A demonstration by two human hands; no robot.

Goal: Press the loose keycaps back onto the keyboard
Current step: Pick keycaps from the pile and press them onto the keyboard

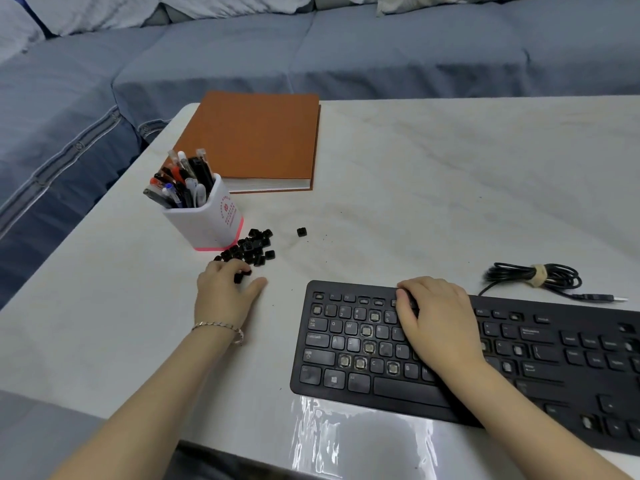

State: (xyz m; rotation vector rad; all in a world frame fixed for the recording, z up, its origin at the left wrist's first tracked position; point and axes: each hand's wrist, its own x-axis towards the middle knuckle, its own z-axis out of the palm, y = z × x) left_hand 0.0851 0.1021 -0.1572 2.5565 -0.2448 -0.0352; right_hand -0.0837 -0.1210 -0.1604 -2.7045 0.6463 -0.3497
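A black keyboard (467,362) lies at the near right of the table, with several bare switch sockets showing where keycaps are off. My right hand (433,323) lies on its upper middle rows, fingertips curled down onto the function row. A pile of loose black keycaps (254,247) sits left of the keyboard, beside the pen holder. One keycap (301,232) lies apart to the right of the pile. My left hand (227,292) rests at the near edge of the pile, its fingers curled over a keycap (239,277).
A white pen holder (207,220) full of pens stands just behind the pile. An orange book (256,140) lies farther back. The keyboard's coiled black cable (536,277) rests behind the keyboard on the right. A grey-blue sofa runs behind and left of the table.
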